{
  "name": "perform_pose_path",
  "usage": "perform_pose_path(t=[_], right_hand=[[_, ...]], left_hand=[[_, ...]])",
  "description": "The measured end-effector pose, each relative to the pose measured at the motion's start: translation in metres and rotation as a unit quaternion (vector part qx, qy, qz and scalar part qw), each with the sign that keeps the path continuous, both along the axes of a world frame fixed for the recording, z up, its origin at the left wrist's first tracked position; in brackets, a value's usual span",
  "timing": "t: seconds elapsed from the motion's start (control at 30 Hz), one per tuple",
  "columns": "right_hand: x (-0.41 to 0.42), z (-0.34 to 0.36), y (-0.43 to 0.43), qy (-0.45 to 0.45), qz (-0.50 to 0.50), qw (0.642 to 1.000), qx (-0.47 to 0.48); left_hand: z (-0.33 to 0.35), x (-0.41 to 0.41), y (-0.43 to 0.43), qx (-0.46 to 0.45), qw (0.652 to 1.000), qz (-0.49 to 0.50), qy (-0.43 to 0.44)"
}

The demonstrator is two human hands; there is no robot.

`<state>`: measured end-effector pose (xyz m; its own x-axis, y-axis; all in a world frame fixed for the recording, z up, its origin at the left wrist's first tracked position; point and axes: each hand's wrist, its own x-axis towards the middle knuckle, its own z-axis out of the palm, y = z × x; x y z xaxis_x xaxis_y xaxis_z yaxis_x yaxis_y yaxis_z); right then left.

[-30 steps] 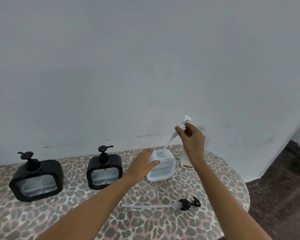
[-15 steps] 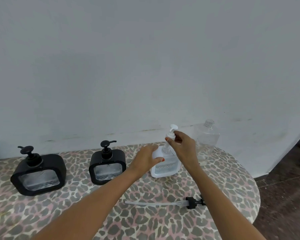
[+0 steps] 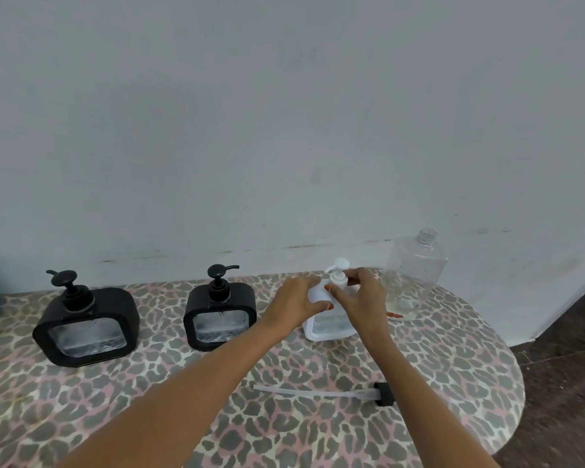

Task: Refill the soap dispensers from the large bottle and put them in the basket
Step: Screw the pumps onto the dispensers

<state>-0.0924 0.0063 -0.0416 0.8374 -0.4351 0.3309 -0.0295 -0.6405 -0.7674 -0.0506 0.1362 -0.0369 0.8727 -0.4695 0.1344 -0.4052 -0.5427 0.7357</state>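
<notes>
Two hands are working on the white dispenser [image 3: 328, 327], beside the large bottle [image 3: 416, 268] on the bench [image 3: 318, 417]: left hand [image 3: 296, 300] gripping its body, right hand [image 3: 360, 295] pinching the pump [image 3: 339, 270] (I'd be keeping it upright while twisting).

The single head view looks forward and down, fairly close, over the table [image 3: 453, 366] toward the wall [image 3: 284, 130].

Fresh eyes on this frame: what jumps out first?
Both hands meet on the white dispenser at the far side of the table: the left hand grips its body, the right hand pinches its white pump. An uncapped clear bottle stands right of it; a loose black pump lies in front.
</notes>
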Motion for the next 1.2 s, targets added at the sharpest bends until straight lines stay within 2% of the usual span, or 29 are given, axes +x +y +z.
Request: perform_pose_path(t=[0.2, 0.47, 0.9, 0.97, 1.1, 1.2], right_hand=[[0.006, 0.003, 0.006, 0.047, -0.043, 0.998, -0.023], [-0.004, 0.007, -0.003, 0.043, 0.070, 0.996, 0.047], [0.005, 0.001, 0.011, 0.006, -0.050, 0.997, 0.058], [0.003, 0.002, 0.012, 0.020, -0.036, 0.998, 0.040], [-0.004, 0.010, 0.004, 0.041, 0.042, 0.995, 0.080], [-0.003, 0.010, -0.002, 0.037, 0.053, 0.996, 0.067]], left_hand=[[0.000, 0.000, 0.000, -0.003, 1.000, -0.006, -0.001], [-0.003, 0.001, 0.000, -0.006, 1.000, 0.002, -0.008], [-0.001, -0.002, 0.001, -0.013, 1.000, -0.001, -0.006], [-0.001, -0.002, 0.002, -0.015, 1.000, 0.001, -0.010], [0.000, -0.002, 0.002, -0.019, 1.000, 0.003, -0.009], [0.001, -0.004, 0.002, -0.011, 1.000, 0.001, -0.009]])
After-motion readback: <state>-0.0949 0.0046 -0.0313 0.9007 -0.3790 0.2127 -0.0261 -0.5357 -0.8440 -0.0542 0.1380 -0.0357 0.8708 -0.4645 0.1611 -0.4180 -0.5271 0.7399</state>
